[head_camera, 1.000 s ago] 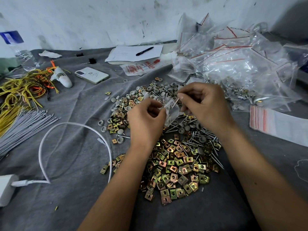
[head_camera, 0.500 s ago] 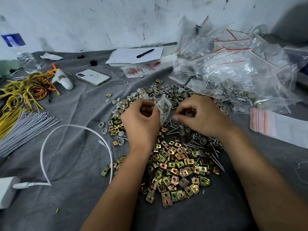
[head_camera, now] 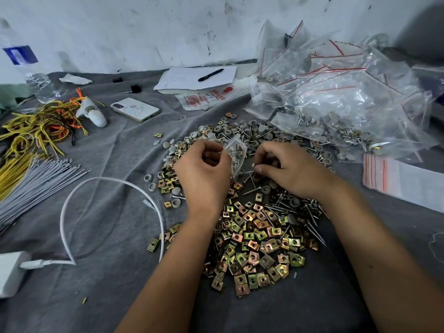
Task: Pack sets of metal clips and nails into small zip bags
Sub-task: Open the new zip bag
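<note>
The right hand [head_camera: 292, 170] has come down from the small zip bag [head_camera: 236, 156] to the screws [head_camera: 251, 182]; its fingers are curled over the pile, picking the next one. The left hand [head_camera: 204, 171] pinches the bag, partly filled, above the metal clips [head_camera: 254, 246].

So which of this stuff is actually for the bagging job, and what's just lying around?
For the job: small zip bag held by left hand; right hand at the nails; metal clips; filled bags; empty bags.

Lying about: phone; pen; white cable; yellow wires; water bottle.
</note>
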Motion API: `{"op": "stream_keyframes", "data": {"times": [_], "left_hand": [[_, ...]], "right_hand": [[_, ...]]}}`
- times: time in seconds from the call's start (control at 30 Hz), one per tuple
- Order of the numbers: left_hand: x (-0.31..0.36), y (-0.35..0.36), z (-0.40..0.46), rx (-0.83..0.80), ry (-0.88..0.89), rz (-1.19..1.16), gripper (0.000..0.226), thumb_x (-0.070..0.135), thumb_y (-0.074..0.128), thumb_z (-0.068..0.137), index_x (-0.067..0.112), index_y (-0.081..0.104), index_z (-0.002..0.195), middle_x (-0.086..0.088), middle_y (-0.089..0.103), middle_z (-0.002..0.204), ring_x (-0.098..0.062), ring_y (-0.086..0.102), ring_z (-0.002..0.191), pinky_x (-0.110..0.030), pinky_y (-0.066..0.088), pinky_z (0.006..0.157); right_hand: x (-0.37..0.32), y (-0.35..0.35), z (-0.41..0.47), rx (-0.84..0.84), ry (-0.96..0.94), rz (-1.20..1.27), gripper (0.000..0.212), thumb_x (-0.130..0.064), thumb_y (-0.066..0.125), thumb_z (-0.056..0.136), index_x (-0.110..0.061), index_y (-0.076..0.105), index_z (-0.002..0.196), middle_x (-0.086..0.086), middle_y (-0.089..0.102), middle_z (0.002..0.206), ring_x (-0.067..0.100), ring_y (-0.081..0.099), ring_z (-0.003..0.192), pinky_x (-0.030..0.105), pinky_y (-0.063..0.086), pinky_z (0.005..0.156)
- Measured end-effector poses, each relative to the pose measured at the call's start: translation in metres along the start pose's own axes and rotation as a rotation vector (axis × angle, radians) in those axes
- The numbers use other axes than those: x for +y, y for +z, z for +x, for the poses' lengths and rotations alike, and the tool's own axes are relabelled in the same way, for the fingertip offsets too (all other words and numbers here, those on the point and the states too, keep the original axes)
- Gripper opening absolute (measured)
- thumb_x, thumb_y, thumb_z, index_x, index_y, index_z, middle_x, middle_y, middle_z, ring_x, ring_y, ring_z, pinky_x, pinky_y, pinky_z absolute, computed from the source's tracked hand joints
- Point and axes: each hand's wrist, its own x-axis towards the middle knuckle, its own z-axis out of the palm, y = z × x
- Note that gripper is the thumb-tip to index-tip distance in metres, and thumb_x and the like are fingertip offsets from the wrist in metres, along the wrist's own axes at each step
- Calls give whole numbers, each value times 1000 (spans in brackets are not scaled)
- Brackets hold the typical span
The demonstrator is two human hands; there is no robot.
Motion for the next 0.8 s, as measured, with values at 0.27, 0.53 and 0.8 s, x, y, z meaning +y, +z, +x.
{"op": "stream_keyframes", "data": {"times": [0.27, 0.53, 0.8], "left_hand": [[0, 0, 0, -21, -3, -5, 12, 8, 77, 85, 19, 72, 82, 10, 66, 68, -1, 59, 58, -15, 47, 53], [2, 1, -3, -81, 25, 0, 15, 6, 77, 87, 19, 71, 82, 11, 67, 70, -2, 62, 62, -14, 49, 56], [1, 4, -4, -125, 93, 12, 7, 6, 78, 86, 11, 74, 84, 8, 68, 70, -3, 63, 62, -13, 48, 57]], "right_hand": [[2, -5, 0, 188, -2, -9, 10, -14, 81, 86, -23, 78, 88, -16, 72, 83, -3, 66, 80, 6, 46, 68], [0, -7, -1, 359, 16, 19, 19, -13, 81, 86, -27, 79, 98, -28, 67, 84, -20, 62, 82, -3, 41, 72], [-17, 0, -2, 331, -188, 34, 13, -19, 87, 79, -19, 81, 91, -12, 73, 83, 4, 69, 76, 17, 53, 68]]}}
